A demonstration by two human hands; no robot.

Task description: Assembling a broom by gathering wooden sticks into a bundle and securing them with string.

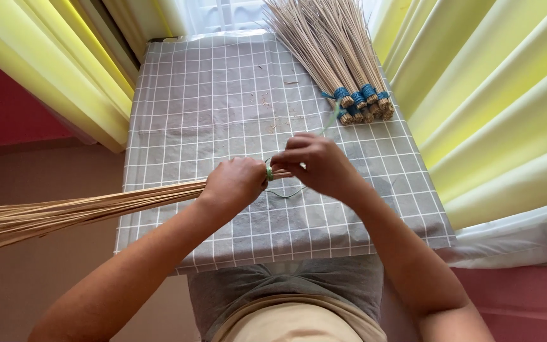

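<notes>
Head view. A bundle of thin tan sticks [83, 212] is held over a table covered with a grey checked cloth [197, 114]; the stick ends fan out past the table's left edge. The left hand [234, 183] is closed tight around the bundle near its butt end. The right hand [316, 163] is pinched narrow on a green cord [270, 172] that is wound around the sticks just beside the left fist; a loose tail of the cord lies on the cloth below the hands. At the far right of the table, finished bundles [337, 50] with blue bindings [362, 98] are laid side by side, well apart from the hands. Yellow curtains [476, 95] hang on both sides.

Judgement: the sticks look light, stiff singly but springy and brittle, and apt to slide apart. The bundle is best gripped firmly close to the binding, where it is tightest.
</notes>
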